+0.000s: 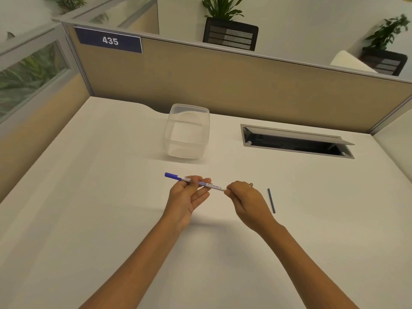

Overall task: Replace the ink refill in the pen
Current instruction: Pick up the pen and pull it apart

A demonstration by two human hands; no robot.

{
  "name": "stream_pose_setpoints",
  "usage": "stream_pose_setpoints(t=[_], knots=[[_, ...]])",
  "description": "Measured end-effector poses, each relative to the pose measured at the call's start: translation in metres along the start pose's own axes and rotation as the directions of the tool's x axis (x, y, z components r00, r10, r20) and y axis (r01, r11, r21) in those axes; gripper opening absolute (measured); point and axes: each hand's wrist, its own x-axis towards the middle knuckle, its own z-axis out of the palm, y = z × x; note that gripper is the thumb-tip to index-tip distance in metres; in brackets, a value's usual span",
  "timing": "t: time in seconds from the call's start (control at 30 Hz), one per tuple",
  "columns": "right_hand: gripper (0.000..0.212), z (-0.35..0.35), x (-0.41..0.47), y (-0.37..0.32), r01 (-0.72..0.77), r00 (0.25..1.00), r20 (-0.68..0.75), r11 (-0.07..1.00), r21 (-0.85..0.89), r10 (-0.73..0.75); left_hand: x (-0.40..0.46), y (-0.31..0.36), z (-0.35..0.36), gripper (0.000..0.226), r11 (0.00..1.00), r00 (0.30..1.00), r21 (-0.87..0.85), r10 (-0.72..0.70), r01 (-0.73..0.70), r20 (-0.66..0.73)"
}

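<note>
We hold the pen [196, 182] above the desk [111, 219], both hands raised in front of us. Our left hand [186, 198] pinches the barrel between thumb and forefinger near the blue cap, palm turned up, the other fingers loosely spread below the pen. Our right hand [247, 201] closes on the pen's other end, fingertips curled tight around it, so that end is hidden and we cannot tell whether it is open or plugged. A ring [251, 184] shows on this hand. The pen lies nearly level between the hands, cap pointing left and a little away from us, with printed lettering along its white barrel.

A thin dark refill [271, 200] lies flat on the desk just right of our right hand, apart from it, its length running toward and away from us. Farther back stands a clear tub [187, 130], well apart from the hands. To its right a cable hatch [296, 141] is set into the desk, lid tilted open. Behind the desk runs a partition [223, 85] bearing a blue sign [109, 40] reading 435.
</note>
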Motion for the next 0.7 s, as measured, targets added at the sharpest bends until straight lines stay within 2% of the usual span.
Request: stream_pose_setpoints(t=[0.07, 0.13, 0.2, 0.3, 0.37, 0.43, 0.47, 0.5, 0.53, 0.57, 0.6, 0.63, 0.67, 0.7], knots=[[0.033, -0.002, 0.002, -0.005, -0.094, 0.996, 0.009, 0.99, 0.108, 0.094, 0.0, 0.003, 0.002, 0.014, 1.0, 1.0, -0.003, 0.02, -0.02, 0.012], [0.03, -0.006, 0.003, -0.012, -0.252, 0.968, 0.085, 0.933, 0.258, 0.238, 0.001, 0.005, 0.004, 0.014, 0.998, 0.998, 0.011, 0.055, -0.056, 0.037], [0.033, -0.011, 0.004, -0.02, -0.404, 0.914, 0.198, 0.835, 0.374, 0.353, 0.002, 0.008, 0.005, 0.014, 0.995, 0.993, 0.025, 0.092, -0.094, 0.073], [0.038, -0.02, 0.008, -0.025, -0.559, 0.829, 0.354, 0.642, 0.524, 0.433, 0.003, 0.01, 0.006, 0.014, 0.99, 0.982, 0.031, 0.132, -0.137, 0.134], [0.036, -0.026, 0.01, -0.023, -0.671, 0.738, 0.503, 0.402, 0.623, 0.451, 0.003, 0.009, 0.007, 0.016, 0.986, 0.974, 0.035, 0.157, -0.165, 0.165], [0.034, -0.029, 0.013, -0.017, -0.774, 0.574, 0.709, -0.011, 0.633, 0.409, 0.003, 0.009, 0.008, 0.018, 0.98, 0.964, 0.048, 0.182, -0.195, 0.195], [0.034, -0.03, 0.014, -0.016, -0.778, 0.511, 0.779, -0.189, 0.599, 0.362, 0.004, 0.009, 0.008, 0.018, 0.977, 0.96, 0.053, 0.191, -0.206, 0.207], [0.034, -0.031, 0.014, -0.016, -0.771, 0.49, 0.808, -0.271, 0.576, 0.327, 0.003, 0.009, 0.009, 0.018, 0.975, 0.957, 0.056, 0.197, -0.213, 0.213], [0.034, -0.032, 0.014, -0.016, -0.77, 0.501, 0.804, -0.26, 0.583, 0.319, 0.003, 0.01, 0.01, 0.017, 0.975, 0.957, 0.055, 0.199, -0.215, 0.21], [0.035, -0.034, 0.014, -0.017, -0.775, 0.542, 0.763, -0.141, 0.616, 0.352, 0.003, 0.011, 0.011, 0.016, 0.976, 0.96, 0.049, 0.197, -0.211, 0.201], [0.036, -0.035, 0.015, -0.019, -0.764, 0.611, 0.68, 0.078, 0.641, 0.406, 0.003, 0.011, 0.013, 0.015, 0.979, 0.964, 0.037, 0.191, -0.201, 0.186], [0.037, -0.036, 0.015, -0.021, -0.703, 0.708, 0.556, 0.353, 0.617, 0.436, 0.003, 0.012, 0.014, 0.015, 0.982, 0.969, 0.021, 0.18, -0.186, 0.169], [0.038, -0.037, 0.014, -0.021, -0.584, 0.81, 0.411, 0.64, 0.499, 0.419, 0.003, 0.011, 0.016, 0.015, 0.986, 0.975, 0.001, 0.166, -0.168, 0.15], [0.038, -0.035, 0.013, -0.017, -0.42, 0.897, 0.275, 0.861, 0.287, 0.346, 0.003, 0.011, 0.017, 0.016, 0.989, 0.981, -0.02, 0.148, -0.146, 0.129]])
